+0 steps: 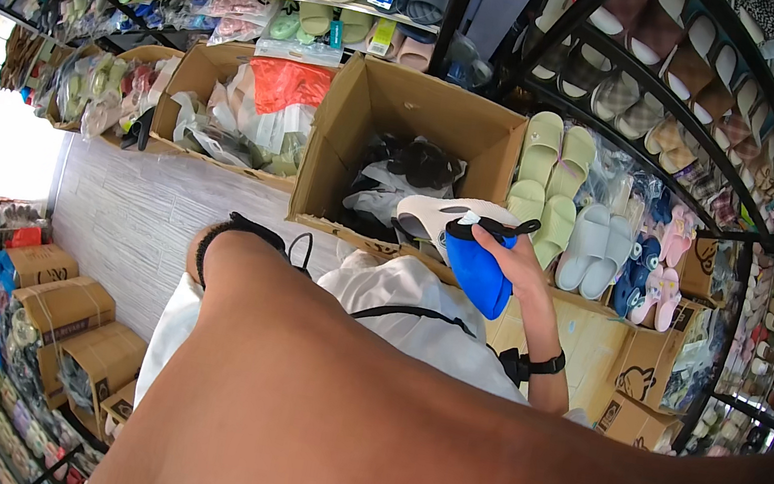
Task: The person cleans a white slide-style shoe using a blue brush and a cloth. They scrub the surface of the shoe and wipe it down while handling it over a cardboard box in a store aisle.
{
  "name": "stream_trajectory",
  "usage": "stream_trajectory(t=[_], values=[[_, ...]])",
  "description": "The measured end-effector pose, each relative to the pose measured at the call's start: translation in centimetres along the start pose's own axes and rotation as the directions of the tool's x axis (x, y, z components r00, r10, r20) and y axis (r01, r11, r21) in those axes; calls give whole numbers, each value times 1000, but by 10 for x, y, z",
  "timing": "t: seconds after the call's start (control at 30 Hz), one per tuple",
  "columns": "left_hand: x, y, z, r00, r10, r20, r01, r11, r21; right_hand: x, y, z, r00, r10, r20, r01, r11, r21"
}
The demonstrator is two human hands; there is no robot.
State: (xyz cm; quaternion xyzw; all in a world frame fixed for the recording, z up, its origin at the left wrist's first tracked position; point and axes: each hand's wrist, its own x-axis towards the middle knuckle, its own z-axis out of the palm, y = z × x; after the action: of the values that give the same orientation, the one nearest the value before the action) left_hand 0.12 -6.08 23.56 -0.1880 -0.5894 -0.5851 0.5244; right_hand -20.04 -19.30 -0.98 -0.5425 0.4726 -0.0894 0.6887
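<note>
My right hand (514,262), with a black band at its wrist, grips a blue fabric pouch (476,275) with a black edge and a black cord loop. A pale beige slipper (429,214) with openings lies against or just behind the pouch; whether the hand also holds it cannot be told. Below and left of them is an open cardboard box (439,106) with dark and whitish bagged items (404,184) inside. A bare arm (361,405), very near the camera, crosses the lower picture and hides much of the white clothing. My left hand is out of view.
More open boxes (169,105) of bagged footwear stand to the left. Green slippers (543,145) and grey slippers (594,252) are displayed at the right. Racks (690,100) of slippers rise behind. Closed cartons (63,308) stand at lower left, others (649,360) at right.
</note>
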Motion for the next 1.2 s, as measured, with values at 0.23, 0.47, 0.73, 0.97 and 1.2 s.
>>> stream_trajectory(t=[0.23,0.47,0.73,0.97,1.2], values=[[-1,-1,0,1000,3,12,-3,1000,-5,-1,3,-2,1000,5,28,-5,1000,5],[-3,-5,0,1000,0,0,0,1000,-2,-1,8,-1,1000,-8,11,9,1000,-10],[-7,1,-15,999,-26,-26,27,999,32,-4,-3,3,999,41,-21,-41,999,-1],[-71,42,-49,727,-239,-644,512,813,277,-9,-5,2,1000,-2,-8,2,999,54],[-222,-13,-73,240,-101,-966,970,-15,242,-10,-19,-5,981,-145,132,152,987,-46]])
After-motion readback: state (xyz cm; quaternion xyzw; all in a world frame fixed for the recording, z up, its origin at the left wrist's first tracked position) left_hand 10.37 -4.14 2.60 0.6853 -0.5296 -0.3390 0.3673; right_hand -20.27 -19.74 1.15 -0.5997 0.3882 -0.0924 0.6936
